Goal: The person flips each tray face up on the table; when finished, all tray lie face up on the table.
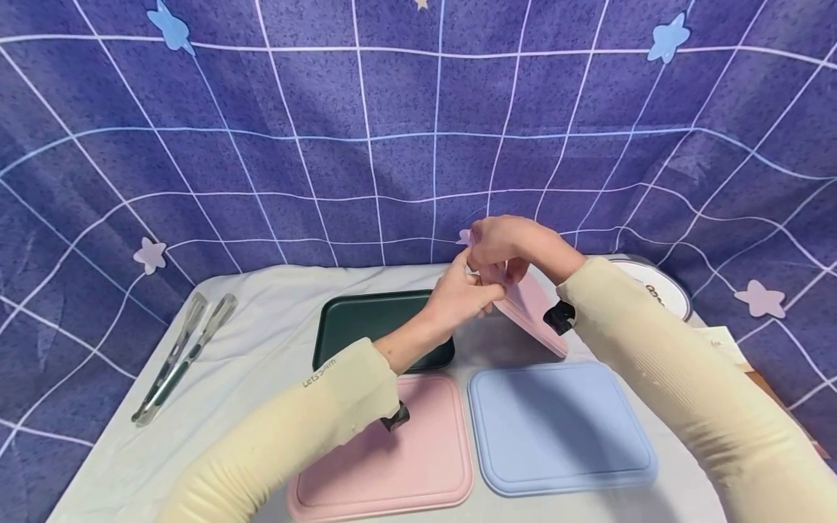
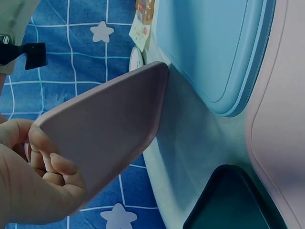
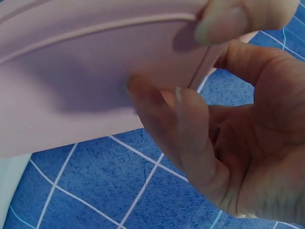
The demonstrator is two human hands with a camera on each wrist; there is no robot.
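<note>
A pink rectangular panel [image 1: 532, 301] with rounded corners and a grooved rim is raised on a slant at the back right. My right hand [image 1: 500, 243] bends over its upper corner, fingers and thumb pinching there. Right beside it, my left hand [image 1: 451, 294] grips the same corner. In the left wrist view its fingers [image 2: 45, 143] curl against the panel's plain face [image 2: 105, 124], while the far corner slopes down close over the table. The right wrist view shows fingers of both hands around the grooved edge; part of the grip is hidden.
A dark green tray [image 1: 353, 327] lies behind the left forearm. At the front are a second pink panel [image 1: 418, 465] and a light blue one [image 1: 562, 428]. Two tongs [image 1: 189, 356] lie far left on the white cloth [image 1: 268, 319]. A round white plate [image 1: 654, 280] stands back right.
</note>
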